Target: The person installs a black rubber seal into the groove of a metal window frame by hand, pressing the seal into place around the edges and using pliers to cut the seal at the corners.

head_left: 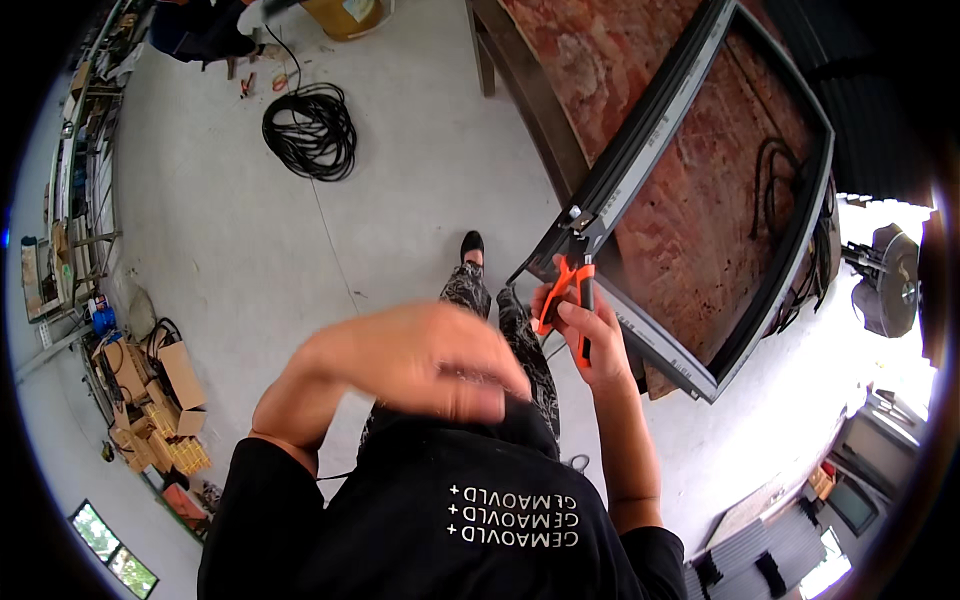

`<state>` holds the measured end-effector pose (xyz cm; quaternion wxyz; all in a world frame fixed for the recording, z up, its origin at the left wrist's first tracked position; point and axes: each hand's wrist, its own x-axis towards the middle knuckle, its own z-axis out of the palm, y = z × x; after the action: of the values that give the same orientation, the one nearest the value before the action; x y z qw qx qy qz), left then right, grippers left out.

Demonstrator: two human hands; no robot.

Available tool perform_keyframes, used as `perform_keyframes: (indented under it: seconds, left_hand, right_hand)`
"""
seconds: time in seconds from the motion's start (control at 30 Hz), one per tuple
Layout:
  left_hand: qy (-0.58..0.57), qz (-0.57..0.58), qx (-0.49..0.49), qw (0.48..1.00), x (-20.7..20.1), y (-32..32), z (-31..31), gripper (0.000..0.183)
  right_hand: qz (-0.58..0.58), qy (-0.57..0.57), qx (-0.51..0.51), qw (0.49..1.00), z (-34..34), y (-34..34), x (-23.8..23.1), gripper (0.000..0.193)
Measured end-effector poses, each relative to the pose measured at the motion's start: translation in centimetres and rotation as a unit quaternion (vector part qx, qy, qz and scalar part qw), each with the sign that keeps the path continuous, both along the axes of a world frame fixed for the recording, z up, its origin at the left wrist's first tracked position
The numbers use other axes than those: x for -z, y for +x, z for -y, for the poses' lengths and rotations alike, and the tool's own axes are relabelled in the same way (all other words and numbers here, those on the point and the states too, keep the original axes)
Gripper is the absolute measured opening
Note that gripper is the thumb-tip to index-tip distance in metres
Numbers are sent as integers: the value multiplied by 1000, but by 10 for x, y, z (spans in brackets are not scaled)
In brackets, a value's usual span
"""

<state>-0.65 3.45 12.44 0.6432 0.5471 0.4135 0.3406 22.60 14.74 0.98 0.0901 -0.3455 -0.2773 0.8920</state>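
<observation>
My right hand (600, 335) is closed round a pair of pliers (557, 296) with orange and black handles. The jaws point up and away from me, close against the near-left corner of a large dark frame (652, 150) with silver edging; whether they grip it I cannot tell. A small shiny metal piece (577, 216) shows at that corner, just beyond the jaws. Across my front, well left of the pliers, my left hand (425, 355) is smeared by motion. Its fingers bend downward, and nothing can be made out in them.
Under the frame stands a table with a mottled red top (570, 50). A coil of black cable (310, 132) lies on the floor ahead. Another person (200, 30) crouches at the far left near hand tools. Shelving (85, 190) and cardboard boxes (180, 378) line the left wall.
</observation>
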Motion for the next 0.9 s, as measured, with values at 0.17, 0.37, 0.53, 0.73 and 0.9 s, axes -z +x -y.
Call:
perform_keyframes:
  seconds: [0.17,0.37,0.53,0.73,0.9]
  left_hand:
    - [-218,-57,-288,931,138,-35,6,27]
    - [-129,-134,-254,949,316,30,2,38]
    - [-346,68,-279,893,316,70,4,37]
    - [-360,110,-323,868,295,60,8,29]
    - [-317,70,-339,883,298,64,11,20]
  right_hand:
    - [31,-32,5,999,11,-24,20,71]
    - [132,-18,16,991,39,3,49,69]
    - [292,38,-27,955,73,56,81,66]
    - [357,238,-174,886,69,56,100,58]
    - [318,283,-180,887,56,40,118,59]
